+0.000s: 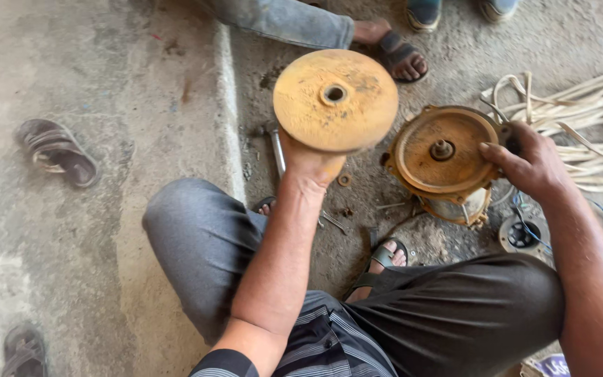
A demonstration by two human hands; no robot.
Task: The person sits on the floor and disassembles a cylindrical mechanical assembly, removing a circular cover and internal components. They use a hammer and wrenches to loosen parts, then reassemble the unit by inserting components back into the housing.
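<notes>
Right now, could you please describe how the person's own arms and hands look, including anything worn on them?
Both forearms are bare, with no gloves, watch or rings visible. The left hand and right hand look smudged with grime. A dark striped short sleeve shows at the left upper arm.

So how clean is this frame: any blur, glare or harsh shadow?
Head view: soft, even daylight, no glare or hard shadows. The yellow disc in the left hand is slightly motion-blurred at its rim. The rusty housing under the right hand and the pale cable coil look sharp. Edges bow mildly.
</notes>
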